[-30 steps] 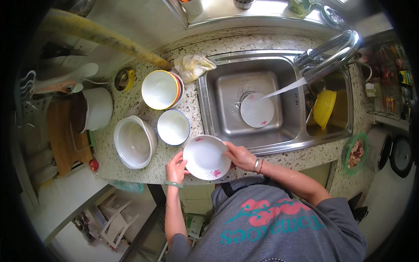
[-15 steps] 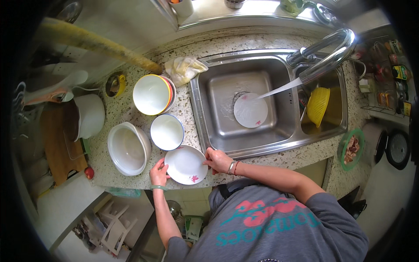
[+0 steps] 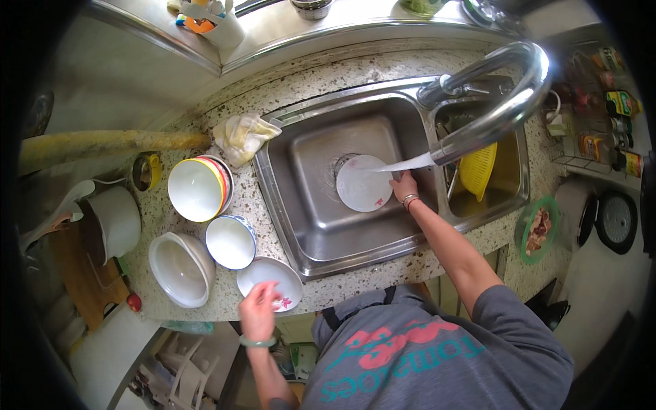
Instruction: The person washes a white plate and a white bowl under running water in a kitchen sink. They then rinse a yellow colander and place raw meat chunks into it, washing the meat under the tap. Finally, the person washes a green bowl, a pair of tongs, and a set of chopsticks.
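A white plate with a small pink flower (image 3: 363,188) lies in the large sink basin, under the running water. My right hand (image 3: 404,186) has its fingers and thumb at the plate's right rim, closed on it. A second white plate with a pink flower (image 3: 254,279) rests on the counter left of the sink. My left hand (image 3: 257,313), slightly blurred, hovers over that plate's near edge with its fingers loosely apart and nothing in them. Behind the plate stand a white bowl with a blue patterned outside (image 3: 231,242) and a stack of bowls (image 3: 196,191).
A large white bowl (image 3: 181,270) stands at the left. The chrome faucet (image 3: 506,113) arches over the sink (image 3: 321,242). A yellow strainer (image 3: 478,171) sits in the small basin. A cloth (image 3: 244,139) lies by the sink; a green bowl of meat pieces (image 3: 536,231) stands right.
My right hand has left the counter plate and reached into the sink, to the plate there. My left hand has come off the counter plate's rim. The view has shifted right.
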### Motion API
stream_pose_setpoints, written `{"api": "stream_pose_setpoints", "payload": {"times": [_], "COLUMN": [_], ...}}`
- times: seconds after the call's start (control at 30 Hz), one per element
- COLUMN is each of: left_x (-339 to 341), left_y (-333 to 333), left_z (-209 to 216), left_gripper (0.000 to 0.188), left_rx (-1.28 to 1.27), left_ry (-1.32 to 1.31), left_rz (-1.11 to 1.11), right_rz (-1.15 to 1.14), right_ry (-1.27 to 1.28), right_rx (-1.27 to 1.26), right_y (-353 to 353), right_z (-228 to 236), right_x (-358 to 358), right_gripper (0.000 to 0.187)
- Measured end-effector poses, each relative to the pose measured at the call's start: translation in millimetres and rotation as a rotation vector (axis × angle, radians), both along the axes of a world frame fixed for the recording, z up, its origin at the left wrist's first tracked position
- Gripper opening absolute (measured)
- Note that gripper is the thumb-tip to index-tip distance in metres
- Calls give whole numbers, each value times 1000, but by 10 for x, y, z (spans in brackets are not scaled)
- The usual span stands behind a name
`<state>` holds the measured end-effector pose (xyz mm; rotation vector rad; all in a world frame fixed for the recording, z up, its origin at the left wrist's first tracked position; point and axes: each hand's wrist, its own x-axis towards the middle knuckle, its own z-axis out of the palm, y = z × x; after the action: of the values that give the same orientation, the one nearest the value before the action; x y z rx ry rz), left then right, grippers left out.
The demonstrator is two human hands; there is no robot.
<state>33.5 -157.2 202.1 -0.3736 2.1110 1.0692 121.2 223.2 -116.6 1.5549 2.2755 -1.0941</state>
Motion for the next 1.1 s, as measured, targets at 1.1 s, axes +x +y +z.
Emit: {"api": "stream_pose_setpoints", "payload": {"times": [1.1], "left_x": [-393], "left_y": [1616], "left_z": [-1840], "left_gripper": [33], "left_rx": [387], "left_ry": [280], "left_rz": [203], "right_rz": [1219], "right_ry": [440], "right_rx": [130], "right_y": [-524], "right_z": [1471], "right_x": [-287], "right_gripper": [48]}}
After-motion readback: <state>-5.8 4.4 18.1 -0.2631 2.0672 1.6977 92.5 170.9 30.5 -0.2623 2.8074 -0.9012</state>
